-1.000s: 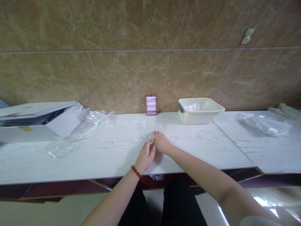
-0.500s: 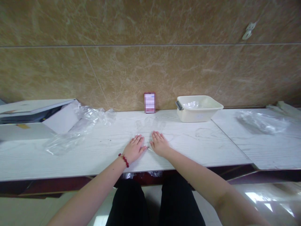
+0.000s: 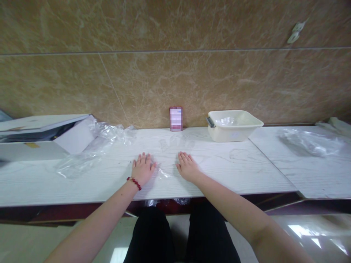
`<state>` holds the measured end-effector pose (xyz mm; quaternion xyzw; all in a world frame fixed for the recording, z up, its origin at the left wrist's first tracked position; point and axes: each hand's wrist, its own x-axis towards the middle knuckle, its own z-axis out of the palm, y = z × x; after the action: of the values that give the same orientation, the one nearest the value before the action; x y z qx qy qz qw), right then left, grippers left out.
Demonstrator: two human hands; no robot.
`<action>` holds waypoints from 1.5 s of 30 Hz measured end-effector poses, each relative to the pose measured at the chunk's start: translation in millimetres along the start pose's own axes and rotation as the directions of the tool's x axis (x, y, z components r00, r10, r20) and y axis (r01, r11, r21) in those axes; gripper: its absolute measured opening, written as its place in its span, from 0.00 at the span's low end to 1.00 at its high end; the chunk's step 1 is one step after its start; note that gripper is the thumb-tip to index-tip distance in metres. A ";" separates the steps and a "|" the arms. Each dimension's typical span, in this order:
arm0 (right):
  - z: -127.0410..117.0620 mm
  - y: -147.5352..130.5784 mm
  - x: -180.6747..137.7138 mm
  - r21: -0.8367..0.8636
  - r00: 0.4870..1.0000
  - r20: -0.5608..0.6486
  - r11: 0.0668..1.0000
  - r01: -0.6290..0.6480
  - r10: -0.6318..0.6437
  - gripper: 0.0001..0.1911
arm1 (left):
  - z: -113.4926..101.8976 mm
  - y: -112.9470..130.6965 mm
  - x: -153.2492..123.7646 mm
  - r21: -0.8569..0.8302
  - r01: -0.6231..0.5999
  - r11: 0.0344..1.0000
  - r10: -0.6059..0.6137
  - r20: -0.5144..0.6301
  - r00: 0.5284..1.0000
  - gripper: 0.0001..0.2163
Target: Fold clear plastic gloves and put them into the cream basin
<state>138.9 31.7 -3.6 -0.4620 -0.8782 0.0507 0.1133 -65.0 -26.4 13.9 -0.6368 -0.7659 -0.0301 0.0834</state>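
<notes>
My left hand lies palm down on the white wood-grain tabletop, its fingers spread, a red bead bracelet round the wrist. Beside its thumb is a thin clear plastic piece, hard to make out against the white surface; whether the hand touches it I cannot tell. My right hand rests flat a little to the right, fingers stretched out and close together. Neither hand grips anything.
A phone leans on the tiled wall. Right of it stands a cream plastic basin with clear plastic inside. At the left, a white box holds dark items, with crumpled clear film beside it. More clear plastic lies far right.
My left hand has slid leftward, away from my right hand, and its fingers are more spread. The clear plastic between the hands now shows more. My right hand has stayed almost in place.
</notes>
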 end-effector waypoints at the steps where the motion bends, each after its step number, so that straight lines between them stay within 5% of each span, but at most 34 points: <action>1: -0.3 -0.1 0.1 0.000 1.000 0.009 1.000 -0.002 0.002 0.29 | -1.8 0.0 0.9 0.024 0.069 0.997 -0.069 -0.028 0.997 0.27; 3: -0.5 -0.2 0.2 -0.003 1.000 0.016 1.000 -0.005 0.005 0.29 | -7.2 4.8 2.2 0.048 0.112 0.993 -0.107 -0.099 0.989 0.27; 6: 0.7 -0.2 0.1 -0.007 1.000 -0.003 1.000 -0.002 0.002 0.29 | -14.5 22.8 2.6 0.013 -0.165 0.986 0.165 -0.120 0.979 0.24; 9: 1.8 -0.2 -0.8 -0.018 0.999 -0.033 1.000 0.010 -0.011 0.28 | -12.4 43.8 3.7 -0.063 -0.498 0.865 0.494 -0.065 0.867 0.21; 12: 1.9 -0.5 -2.2 -0.036 0.998 -0.066 0.999 0.019 -0.022 0.28 | -1.8 54.2 8.9 -0.119 -0.611 0.782 0.614 -0.014 0.789 0.22; 18: 0.6 -1.3 -3.3 -0.061 0.999 -0.039 0.998 0.013 -0.015 0.32 | 7.0 37.4 18.3 -0.157 -0.643 0.750 0.657 0.062 0.751 0.25; 25: -1.8 -3.0 -3.0 -0.044 1.000 0.006 0.999 -0.002 0.002 0.37 | 0.5 5.6 12.3 -0.141 -0.556 0.819 0.574 0.164 0.803 0.33; 31: -1.5 -3.3 -2.8 -0.042 1.000 0.019 0.999 -0.015 0.016 0.37 | -8.8 -0.9 27.3 -0.038 -0.205 0.978 0.208 0.243 0.948 0.33; 33: -1.1 -3.0 -3.2 -0.038 1.000 -0.002 0.999 -0.008 0.008 0.38 | -12.1 10.8 33.0 -0.033 -0.234 0.972 0.236 0.171 0.957 0.29; 38: -2.8 -2.9 -4.4 -0.039 1.000 -0.010 0.999 0.007 -0.008 0.36 | -4.7 45.3 44.5 -0.133 -0.595 0.792 0.609 0.106 0.786 0.24; 45: -3.4 -2.7 -2.4 -0.043 0.999 0.051 0.999 -0.006 0.008 0.38 | 14.0 37.9 76.4 -0.156 -0.694 0.703 0.711 0.126 0.692 0.27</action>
<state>138.9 28.1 -0.1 -0.4658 -0.8801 0.0441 0.0808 -42.4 57.0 10.6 -0.8844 -0.4661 0.0237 -0.0101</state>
